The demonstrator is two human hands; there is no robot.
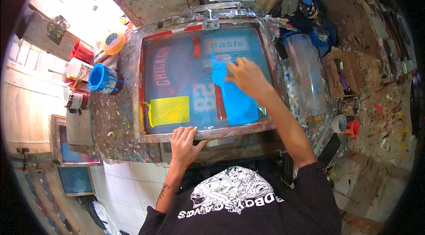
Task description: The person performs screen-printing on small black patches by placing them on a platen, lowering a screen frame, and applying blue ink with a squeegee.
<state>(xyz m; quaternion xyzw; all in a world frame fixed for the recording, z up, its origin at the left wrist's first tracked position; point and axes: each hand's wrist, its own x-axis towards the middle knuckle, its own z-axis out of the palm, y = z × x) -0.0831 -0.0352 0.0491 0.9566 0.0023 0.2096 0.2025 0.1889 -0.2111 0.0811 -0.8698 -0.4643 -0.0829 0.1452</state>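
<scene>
A wooden-framed printing screen [212, 135] lies on the worktable, with pale lettering and shapes across its blue-grey mesh. My left hand [183, 141] grips its near rail, fingers over the top and thumb to the right. Over the right half of the mesh, my right hand [249, 77] is closed in a fist; whatever it holds is hidden under the fingers and blue ink. Wet blue ink [240, 106] forms a broad band from beside that hand toward the near rail, with a ragged patch to its left. A yellow rectangle [169, 110] covers the mesh's near left corner.
At the left stand a blue ink tub [104, 79], a yellow-orange container [113, 42] and several paint pots. Metal hinge clamps [211, 23] meet the far rail. On the right are a clear plastic sheet [305, 73], a cardboard box [345, 73] and a red cup [352, 127].
</scene>
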